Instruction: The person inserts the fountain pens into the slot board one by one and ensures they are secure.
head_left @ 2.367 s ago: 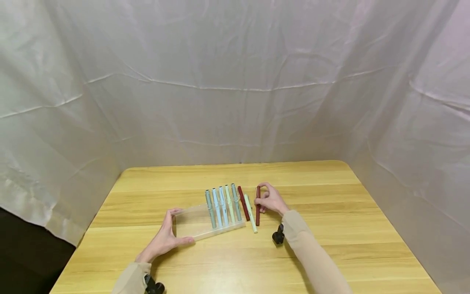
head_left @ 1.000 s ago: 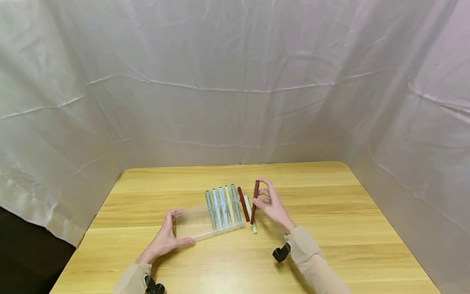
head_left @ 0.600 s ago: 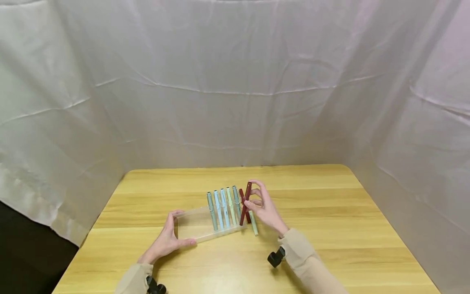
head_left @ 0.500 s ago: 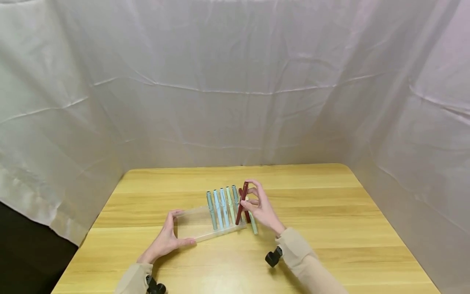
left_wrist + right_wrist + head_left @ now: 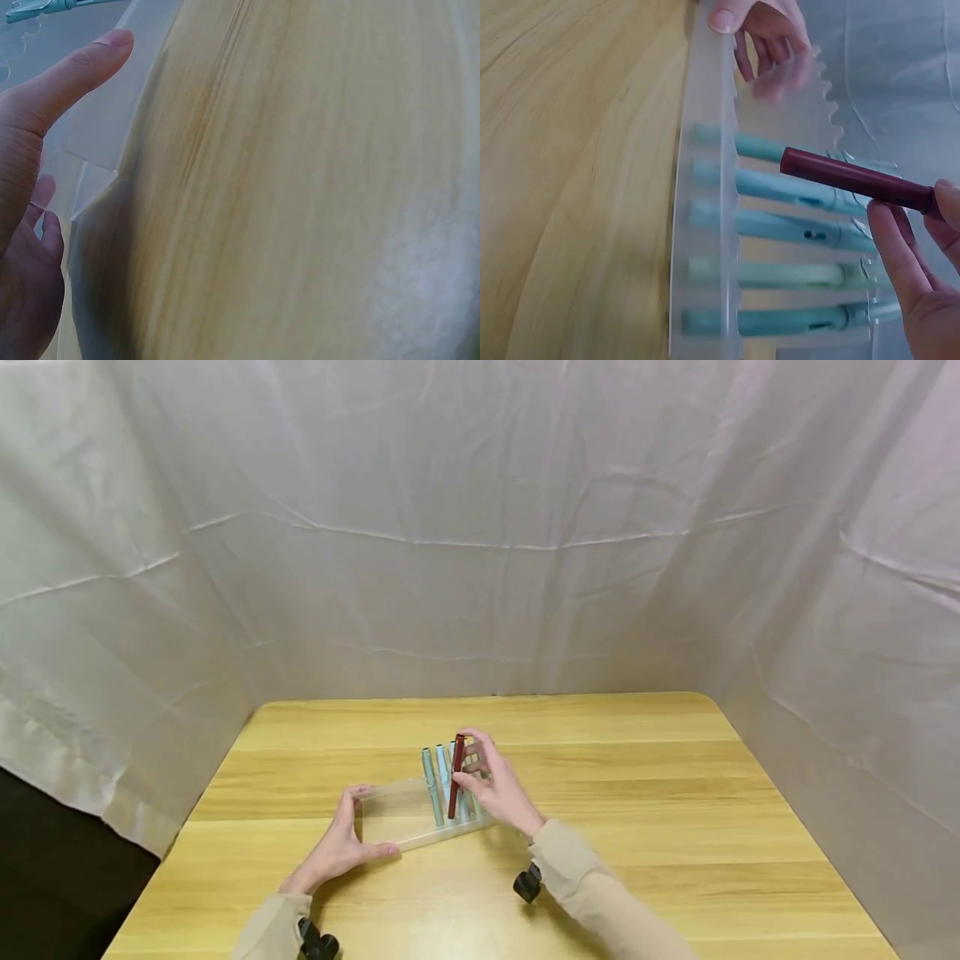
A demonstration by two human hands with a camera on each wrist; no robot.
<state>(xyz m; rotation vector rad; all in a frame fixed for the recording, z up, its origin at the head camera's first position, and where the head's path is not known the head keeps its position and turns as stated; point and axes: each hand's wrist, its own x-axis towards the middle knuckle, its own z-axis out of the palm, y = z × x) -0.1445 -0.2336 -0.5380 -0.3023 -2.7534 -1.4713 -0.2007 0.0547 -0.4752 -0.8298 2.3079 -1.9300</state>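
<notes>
A dark red pen (image 5: 457, 777) is pinched between the thumb and fingers of my right hand (image 5: 495, 783), held above the clear plastic pen rack (image 5: 393, 814). In the right wrist view the red pen (image 5: 847, 178) crosses over the rack, apart from its notches. Several capped pens lie side by side in the rack, among them a teal pen (image 5: 780, 321), light blue pens and a pale green pen (image 5: 795, 274). My left hand (image 5: 341, 839) grips the rack's left end, thumb on the front edge and fingers at the back.
A wooden table (image 5: 637, 860) lies beneath everything. Pale curtains (image 5: 480, 543) hang behind it and at both sides. The second red pen and the loose pale green pen right of the rack are hidden behind my right hand.
My right hand has lifted the red pen from the table right of the rack and carried it left over the pens. The left hand and rack have stayed in place.
</notes>
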